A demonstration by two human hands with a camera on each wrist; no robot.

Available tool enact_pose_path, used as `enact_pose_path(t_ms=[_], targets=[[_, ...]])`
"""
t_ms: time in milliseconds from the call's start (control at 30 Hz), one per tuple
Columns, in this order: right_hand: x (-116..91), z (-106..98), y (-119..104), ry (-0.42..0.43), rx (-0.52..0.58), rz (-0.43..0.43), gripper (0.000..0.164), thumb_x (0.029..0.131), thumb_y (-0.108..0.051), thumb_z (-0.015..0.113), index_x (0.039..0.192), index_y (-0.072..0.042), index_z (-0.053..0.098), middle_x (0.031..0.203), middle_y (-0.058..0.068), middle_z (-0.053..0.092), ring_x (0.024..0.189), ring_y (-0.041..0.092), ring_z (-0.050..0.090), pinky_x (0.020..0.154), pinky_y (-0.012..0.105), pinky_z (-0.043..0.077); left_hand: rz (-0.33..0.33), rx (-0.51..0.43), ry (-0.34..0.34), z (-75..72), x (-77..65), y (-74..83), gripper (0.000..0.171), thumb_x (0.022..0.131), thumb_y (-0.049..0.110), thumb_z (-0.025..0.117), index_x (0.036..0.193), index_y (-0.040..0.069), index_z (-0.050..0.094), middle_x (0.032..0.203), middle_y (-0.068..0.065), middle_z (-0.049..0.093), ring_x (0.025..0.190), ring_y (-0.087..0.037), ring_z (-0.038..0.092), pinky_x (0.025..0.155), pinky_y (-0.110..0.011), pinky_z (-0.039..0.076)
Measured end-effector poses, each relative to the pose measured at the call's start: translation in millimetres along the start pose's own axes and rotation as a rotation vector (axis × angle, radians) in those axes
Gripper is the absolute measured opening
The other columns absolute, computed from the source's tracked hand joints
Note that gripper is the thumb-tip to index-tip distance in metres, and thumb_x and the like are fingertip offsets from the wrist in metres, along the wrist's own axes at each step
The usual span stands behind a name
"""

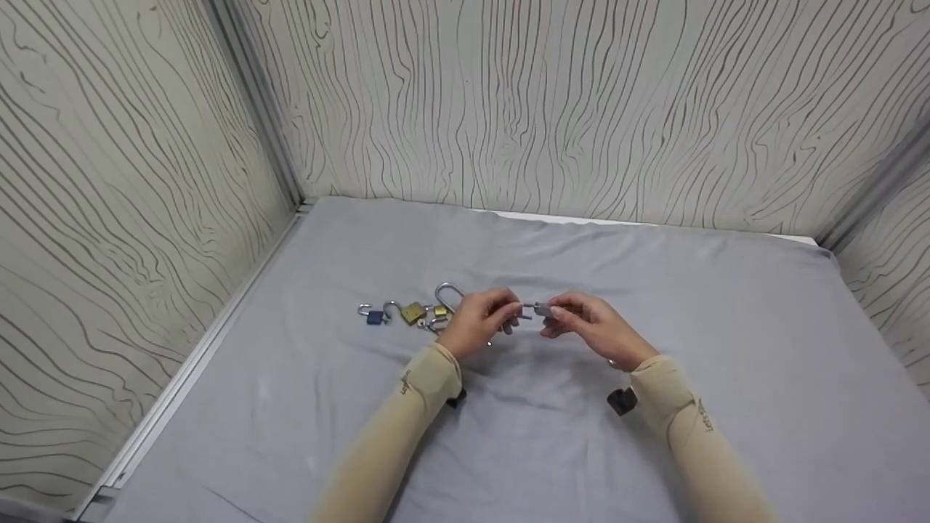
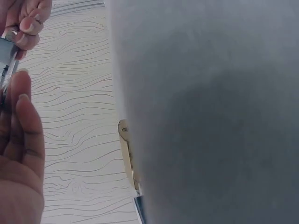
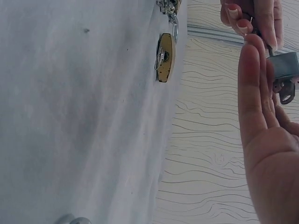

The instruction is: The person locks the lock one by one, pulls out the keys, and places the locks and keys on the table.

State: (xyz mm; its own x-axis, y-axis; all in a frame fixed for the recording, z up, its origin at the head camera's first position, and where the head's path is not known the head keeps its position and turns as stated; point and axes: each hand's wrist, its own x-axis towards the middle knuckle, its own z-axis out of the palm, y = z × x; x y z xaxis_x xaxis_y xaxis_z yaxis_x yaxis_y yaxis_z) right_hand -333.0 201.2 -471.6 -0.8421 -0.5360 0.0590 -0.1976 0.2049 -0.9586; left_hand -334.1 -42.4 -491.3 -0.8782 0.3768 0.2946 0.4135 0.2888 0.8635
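Observation:
Above the table, both hands meet at a small grey padlock [image 1: 543,310]. My right hand [image 1: 596,327] pinches its body between thumb and fingers. The shackle points left, and the fingers of my left hand [image 1: 479,319] pinch it. From the right wrist, the padlock's grey body [image 3: 284,65] shows beside the fingers, with a dark key [image 3: 287,93] at its lower end. In the left wrist view only part of the padlock [image 2: 6,51] shows at the left edge, between the two hands.
Left of the hands lie a blue padlock [image 1: 375,317] with a raised shackle, a brass padlock [image 1: 414,313] and a smaller brass one [image 1: 441,311]. A large shackle [image 1: 445,286] is partly behind my left hand. Wrinkled grey cloth [image 1: 726,407] covers the table; patterned walls [image 1: 545,109] stand behind.

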Motion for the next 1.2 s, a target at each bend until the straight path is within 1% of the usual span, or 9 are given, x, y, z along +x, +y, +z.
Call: enact_pose_path(t_ms=[167, 267, 333, 400, 567, 633, 767, 1133, 1200], targets=[[-0.5, -0.6, 3.4, 0.008, 0.040, -0.004, 0.040, 0.105, -0.016, 0.063, 0.132, 0.013, 0.053, 0.125, 0.034, 0.063, 0.099, 0.021, 0.076, 0.097, 0.035, 0.059, -0.034, -0.054, -0.002, 1.4, 0.0, -0.9, 0.016, 0.106, 0.013, 0.060, 0.096, 0.003, 0.068, 0.081, -0.007, 0.068, 0.067, -0.007, 0.063, 0.073, -0.051, 0.061], [-1.9, -0.8, 5.6, 0.012, 0.071, -0.011, 0.040, 0.102, -0.009, 0.067, 0.131, 0.014, 0.051, 0.126, 0.037, 0.060, 0.101, 0.019, 0.075, 0.098, 0.042, 0.059, -0.058, -0.082, -0.007, 3.0, 0.0, -0.5, 0.018, 0.106, 0.015, 0.061, 0.095, 0.002, 0.067, 0.080, -0.008, 0.068, 0.067, -0.009, 0.063, 0.074, -0.055, 0.060], [-2.9, -1.0, 6.3, 0.010, 0.081, -0.020, 0.041, 0.100, -0.005, 0.068, 0.131, 0.014, 0.050, 0.127, 0.038, 0.059, 0.103, 0.019, 0.075, 0.098, 0.048, 0.057, -0.065, -0.093, -0.012, 4.1, 0.1, 0.3, 0.019, 0.105, 0.016, 0.061, 0.094, 0.001, 0.067, 0.080, -0.009, 0.068, 0.066, -0.010, 0.063, 0.074, -0.054, 0.060], [-3.6, -1.3, 6.4, 0.007, 0.088, -0.031, 0.042, 0.099, -0.003, 0.069, 0.131, 0.015, 0.050, 0.127, 0.036, 0.059, 0.105, 0.019, 0.074, 0.098, 0.052, 0.056, -0.064, -0.095, -0.014, 4.9, 0.2, 1.1, 0.021, 0.105, 0.018, 0.061, 0.094, 0.001, 0.066, 0.080, -0.010, 0.068, 0.066, -0.011, 0.063, 0.072, -0.048, 0.061], [-4.5, -1.9, 5.9, 0.013, 0.103, -0.046, 0.039, 0.097, -0.002, 0.071, 0.128, 0.012, 0.052, 0.122, 0.025, 0.065, 0.105, 0.020, 0.075, 0.097, 0.053, 0.056, -0.042, -0.086, -0.013, 5.9, 1.0, 2.2, 0.020, 0.105, 0.017, 0.062, 0.093, 0.002, 0.066, 0.079, -0.008, 0.069, 0.065, -0.009, 0.064, 0.064, -0.027, 0.058], [-4.7, -2.3, 6.1, 0.009, 0.109, -0.051, 0.037, 0.096, -0.001, 0.071, 0.126, 0.012, 0.053, 0.121, 0.025, 0.067, 0.104, 0.020, 0.075, 0.096, 0.052, 0.057, -0.037, -0.081, -0.013, 6.1, 1.0, 2.2, 0.018, 0.105, 0.015, 0.061, 0.093, 0.002, 0.066, 0.079, -0.007, 0.069, 0.064, -0.009, 0.064, 0.063, -0.024, 0.057], [-5.4, -3.3, 7.1, 0.006, 0.106, -0.061, 0.036, 0.095, -0.001, 0.073, 0.124, 0.012, 0.054, 0.119, 0.028, 0.068, 0.103, 0.021, 0.076, 0.093, 0.048, 0.059, -0.035, -0.073, -0.015, 6.3, 0.4, 2.7, 0.015, 0.105, 0.011, 0.061, 0.094, 0.003, 0.067, 0.079, -0.006, 0.068, 0.065, -0.008, 0.064, 0.063, -0.027, 0.059], [-7.0, -6.4, 5.0, 0.044, 0.041, -0.043, 0.039, 0.089, -0.006, 0.082, 0.118, 0.009, 0.062, 0.115, 0.022, 0.069, 0.100, 0.020, 0.077, 0.088, 0.037, 0.062, -0.054, -0.112, -0.035, 7.1, -1.1, 5.7, 0.016, 0.105, 0.014, 0.062, 0.095, 0.003, 0.069, 0.080, -0.008, 0.069, 0.066, -0.010, 0.065, 0.070, -0.042, 0.062], [-7.1, -6.7, 4.8, 0.047, 0.038, -0.038, 0.039, 0.088, -0.006, 0.083, 0.118, 0.009, 0.063, 0.114, 0.020, 0.069, 0.099, 0.019, 0.077, 0.087, 0.036, 0.062, -0.055, -0.122, -0.034, 7.4, -1.5, 5.2, 0.017, 0.104, 0.016, 0.063, 0.095, 0.003, 0.069, 0.080, -0.008, 0.069, 0.066, -0.010, 0.066, 0.070, -0.041, 0.062]])
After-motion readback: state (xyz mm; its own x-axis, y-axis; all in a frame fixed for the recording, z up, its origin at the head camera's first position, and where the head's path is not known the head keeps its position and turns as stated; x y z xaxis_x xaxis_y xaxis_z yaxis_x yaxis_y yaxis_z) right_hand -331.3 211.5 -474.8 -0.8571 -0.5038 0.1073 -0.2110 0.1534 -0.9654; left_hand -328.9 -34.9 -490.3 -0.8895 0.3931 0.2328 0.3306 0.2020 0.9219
